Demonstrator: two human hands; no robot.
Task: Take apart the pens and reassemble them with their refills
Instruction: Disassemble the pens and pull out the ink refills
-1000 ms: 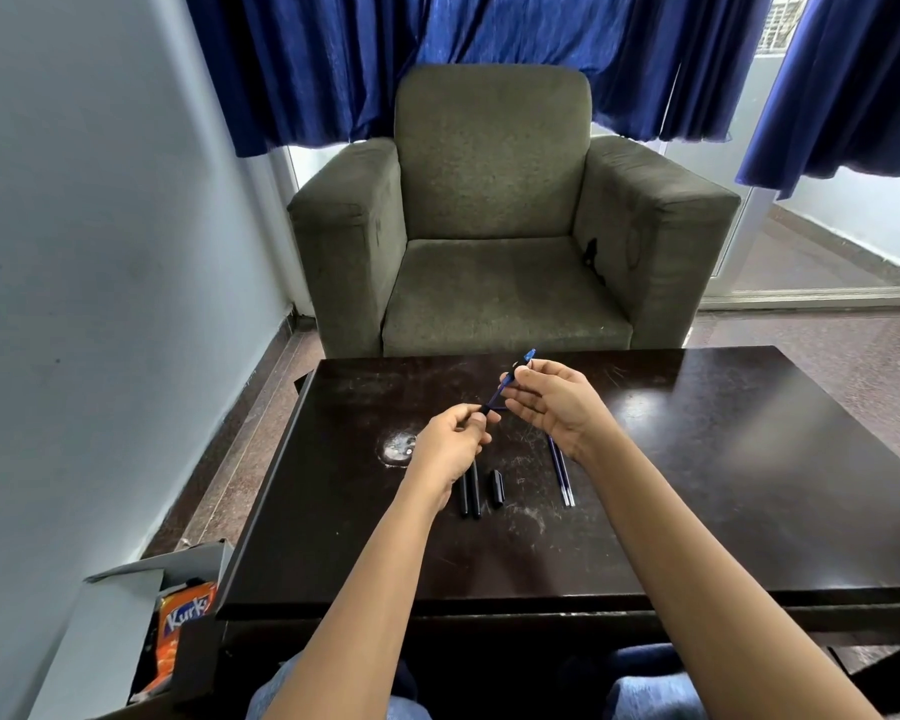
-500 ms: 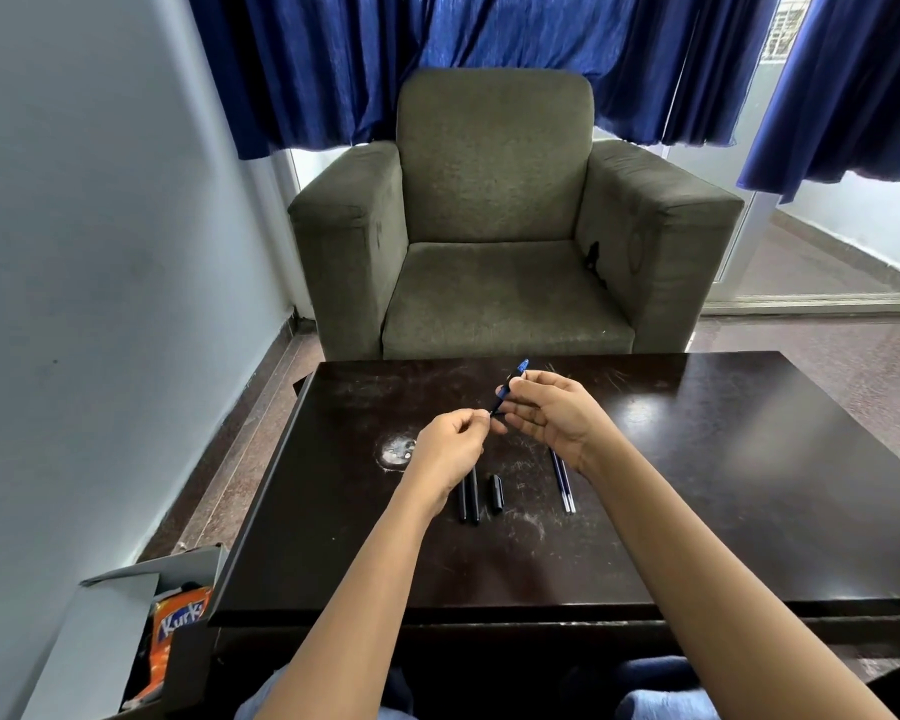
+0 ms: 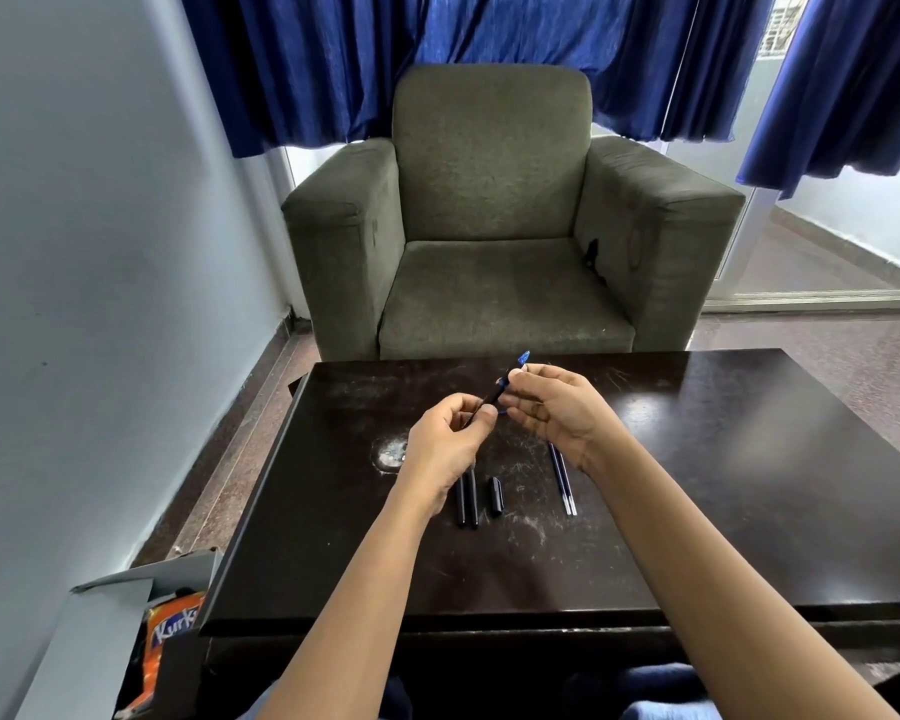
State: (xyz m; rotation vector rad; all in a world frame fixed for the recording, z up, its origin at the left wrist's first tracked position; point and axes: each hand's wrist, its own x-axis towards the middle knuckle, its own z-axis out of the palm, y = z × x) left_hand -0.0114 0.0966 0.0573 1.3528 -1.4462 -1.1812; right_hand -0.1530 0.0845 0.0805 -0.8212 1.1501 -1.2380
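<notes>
Head view shows a pen [image 3: 495, 396] held above a dark table [image 3: 749, 459], slanting up and away from the person. Its lower end is pinched in the left hand [image 3: 450, 439], fingers curled around it. The right hand [image 3: 552, 407] grips the pen higher up between thumb and fingertips, and a blue tip [image 3: 524, 358] sticks out beyond them. On the table under the left hand lie two black barrels [image 3: 467, 498] side by side, touching, with a short black cap [image 3: 495, 494] just beside them to the right. Near the right wrist lie two thin blue refills [image 3: 564, 483], parallel and close together. Behind the table stands a grey-green armchair [image 3: 489, 200] under blue curtains [image 3: 385, 59]. On the floor at lower left an open box [image 3: 105, 615] holds an orange packet [image 3: 165, 631] with the letters "Kurk" readable; the rest is hidden.
</notes>
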